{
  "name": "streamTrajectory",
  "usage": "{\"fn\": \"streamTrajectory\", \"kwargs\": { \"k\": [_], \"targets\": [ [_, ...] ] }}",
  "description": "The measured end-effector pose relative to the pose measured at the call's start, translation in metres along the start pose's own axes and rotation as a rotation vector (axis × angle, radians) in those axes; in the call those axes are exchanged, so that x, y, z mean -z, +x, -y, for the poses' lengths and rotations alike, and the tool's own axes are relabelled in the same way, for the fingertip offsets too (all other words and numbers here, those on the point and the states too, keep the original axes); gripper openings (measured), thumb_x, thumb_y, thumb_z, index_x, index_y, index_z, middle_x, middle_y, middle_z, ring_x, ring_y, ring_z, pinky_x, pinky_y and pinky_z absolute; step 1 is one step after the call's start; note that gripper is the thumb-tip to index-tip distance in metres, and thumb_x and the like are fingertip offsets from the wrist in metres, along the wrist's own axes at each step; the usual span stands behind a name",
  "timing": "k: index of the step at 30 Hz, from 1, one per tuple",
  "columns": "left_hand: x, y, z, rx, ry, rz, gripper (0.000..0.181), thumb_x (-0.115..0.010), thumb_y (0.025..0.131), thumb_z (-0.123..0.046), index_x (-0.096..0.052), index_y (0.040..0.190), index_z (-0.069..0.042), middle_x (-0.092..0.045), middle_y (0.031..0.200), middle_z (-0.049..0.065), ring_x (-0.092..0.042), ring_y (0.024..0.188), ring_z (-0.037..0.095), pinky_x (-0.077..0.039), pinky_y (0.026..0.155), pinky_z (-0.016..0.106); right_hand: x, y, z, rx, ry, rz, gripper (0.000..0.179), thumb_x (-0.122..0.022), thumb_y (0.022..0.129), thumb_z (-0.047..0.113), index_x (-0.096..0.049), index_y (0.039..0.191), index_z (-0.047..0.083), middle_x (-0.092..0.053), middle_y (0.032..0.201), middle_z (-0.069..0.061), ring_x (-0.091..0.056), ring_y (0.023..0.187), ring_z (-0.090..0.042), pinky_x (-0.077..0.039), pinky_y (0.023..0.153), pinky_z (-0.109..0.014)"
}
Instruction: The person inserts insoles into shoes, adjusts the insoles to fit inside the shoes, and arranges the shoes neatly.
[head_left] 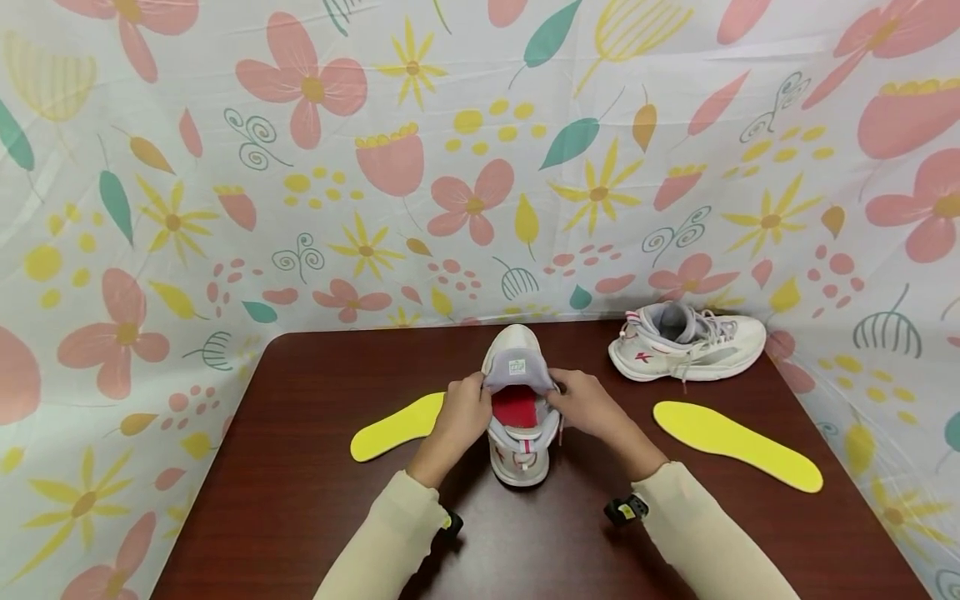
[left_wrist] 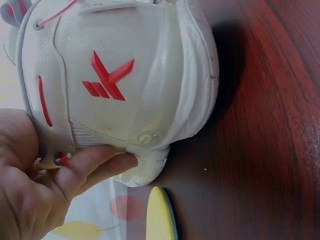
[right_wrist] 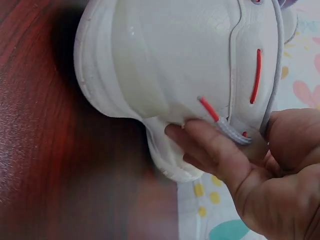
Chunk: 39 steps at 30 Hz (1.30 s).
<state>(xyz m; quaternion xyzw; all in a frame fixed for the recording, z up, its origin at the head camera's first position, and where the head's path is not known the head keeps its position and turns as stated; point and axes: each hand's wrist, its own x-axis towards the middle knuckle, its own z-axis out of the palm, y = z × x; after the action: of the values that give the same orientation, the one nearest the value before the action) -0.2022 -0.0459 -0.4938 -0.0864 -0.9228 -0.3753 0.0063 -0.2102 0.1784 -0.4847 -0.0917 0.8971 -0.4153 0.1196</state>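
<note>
A white sneaker (head_left: 519,471) stands at the middle of the table, heel toward me. My left hand (head_left: 463,417) grips the left edge of its opening, and my right hand (head_left: 588,404) grips the right edge. Between them the grey tongue (head_left: 517,368) stands up, and a red inner sole (head_left: 515,408) shows inside. In the left wrist view, the left thumb is at the collar while fingers press the outer side, below a red logo (left_wrist: 109,77). Fingers of the right hand lie along the other side, beside a red-and-grey lace end (right_wrist: 230,131) in the right wrist view.
One yellow insole (head_left: 393,429) lies left of the sneaker, partly behind my left hand. Another yellow insole (head_left: 738,446) lies to the right. The second white sneaker (head_left: 686,342) sits at the back right of the brown table (head_left: 300,500), near the flowered cloth (head_left: 472,275).
</note>
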Motion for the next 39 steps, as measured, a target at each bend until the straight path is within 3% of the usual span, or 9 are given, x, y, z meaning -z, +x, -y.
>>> {"fn": "streamTrajectory", "kwargs": {
  "k": [4, 7, 9, 14, 20, 25, 28, 33, 39],
  "targets": [
    [0.0, 0.0, 0.006, -0.018, -0.023, -0.015, 0.021, -0.055, 0.104, -0.01, -0.071, 0.113, 0.001, -0.073, 0.091, 0.014, -0.059, 0.063, 0.014, -0.048, 0.055, 0.025, 0.0, -0.001, -0.004, -0.057, 0.114, 0.02, 0.047, -0.056, 0.103, 0.011, -0.053, 0.149, 0.002, -0.065, 0.129, -0.025, -0.074, 0.086, -0.02, -0.063, 0.066, -0.039],
    [0.001, 0.0, 0.009, -0.021, -0.052, 0.0, 0.018, -0.056, 0.104, -0.014, -0.07, 0.1, -0.004, -0.059, 0.067, 0.006, -0.047, 0.05, 0.011, -0.039, 0.048, 0.024, -0.001, -0.002, -0.004, -0.069, 0.123, 0.021, 0.049, -0.059, 0.103, 0.015, -0.052, 0.15, 0.003, -0.066, 0.125, -0.024, -0.074, 0.083, -0.02, -0.063, 0.067, -0.039],
    [0.002, -0.001, 0.01, -0.018, -0.062, 0.005, 0.018, -0.058, 0.103, -0.018, -0.07, 0.096, -0.007, -0.053, 0.062, 0.002, -0.044, 0.048, 0.01, -0.038, 0.048, 0.024, -0.002, -0.003, -0.003, -0.069, 0.117, 0.017, 0.05, -0.061, 0.103, 0.018, -0.052, 0.15, 0.004, -0.068, 0.119, -0.022, -0.074, 0.081, -0.019, -0.063, 0.065, -0.038],
    [0.002, -0.004, 0.009, 0.01, -0.089, -0.004, 0.023, -0.065, 0.1, -0.025, -0.076, 0.112, -0.009, -0.072, 0.085, 0.004, -0.057, 0.061, 0.011, -0.047, 0.054, 0.025, -0.006, -0.005, 0.0, -0.066, 0.066, -0.018, 0.05, -0.062, 0.102, 0.024, -0.055, 0.148, 0.008, -0.071, 0.116, -0.017, -0.073, 0.088, -0.021, -0.062, 0.064, -0.033],
    [0.002, -0.005, 0.005, 0.04, -0.055, -0.009, 0.031, -0.069, 0.097, -0.03, -0.074, 0.119, -0.008, -0.076, 0.103, 0.01, -0.067, 0.076, 0.017, -0.054, 0.064, 0.031, -0.01, -0.007, 0.004, -0.071, -0.021, -0.05, 0.052, -0.063, 0.101, 0.028, -0.055, 0.148, 0.009, -0.069, 0.126, -0.019, -0.07, 0.085, -0.02, -0.056, 0.063, -0.03],
    [0.005, -0.008, 0.006, -0.003, -0.03, 0.029, 0.041, -0.067, 0.098, -0.036, -0.069, 0.125, -0.005, -0.076, 0.111, 0.012, -0.072, 0.09, 0.023, -0.059, 0.076, 0.04, -0.008, -0.01, 0.003, -0.068, -0.033, -0.026, 0.055, -0.063, 0.102, 0.033, -0.051, 0.151, 0.01, -0.072, 0.113, -0.015, -0.068, 0.071, -0.018, -0.053, 0.063, -0.032],
    [0.008, -0.009, 0.011, -0.043, -0.053, 0.08, 0.054, -0.058, 0.103, -0.047, -0.061, 0.137, -0.004, -0.073, 0.121, 0.012, -0.071, 0.102, 0.023, -0.059, 0.087, 0.043, -0.007, -0.013, 0.001, -0.05, -0.022, -0.01, 0.059, -0.063, 0.102, 0.038, -0.049, 0.153, 0.011, -0.071, 0.101, -0.011, -0.066, 0.065, -0.018, -0.052, 0.066, -0.033],
    [0.015, -0.011, 0.021, -0.095, -0.087, 0.131, 0.062, -0.047, 0.107, -0.051, -0.048, 0.149, -0.005, -0.068, 0.133, 0.011, -0.068, 0.114, 0.023, -0.055, 0.099, 0.044, -0.004, -0.017, -0.005, -0.004, -0.033, -0.001, 0.064, -0.061, 0.102, 0.047, -0.048, 0.154, 0.012, -0.07, 0.107, -0.011, -0.066, 0.084, -0.019, -0.051, 0.08, -0.037],
    [0.029, -0.012, 0.031, -0.157, -0.051, 0.082, 0.05, -0.046, 0.11, -0.04, -0.053, 0.145, -0.004, -0.065, 0.137, 0.012, -0.064, 0.125, 0.025, -0.053, 0.104, 0.046, 0.004, -0.028, -0.013, 0.067, -0.027, -0.013, 0.059, -0.056, 0.105, 0.047, -0.048, 0.155, 0.016, -0.063, 0.14, -0.012, -0.06, 0.121, -0.029, -0.047, 0.104, -0.053]
  ]
}}
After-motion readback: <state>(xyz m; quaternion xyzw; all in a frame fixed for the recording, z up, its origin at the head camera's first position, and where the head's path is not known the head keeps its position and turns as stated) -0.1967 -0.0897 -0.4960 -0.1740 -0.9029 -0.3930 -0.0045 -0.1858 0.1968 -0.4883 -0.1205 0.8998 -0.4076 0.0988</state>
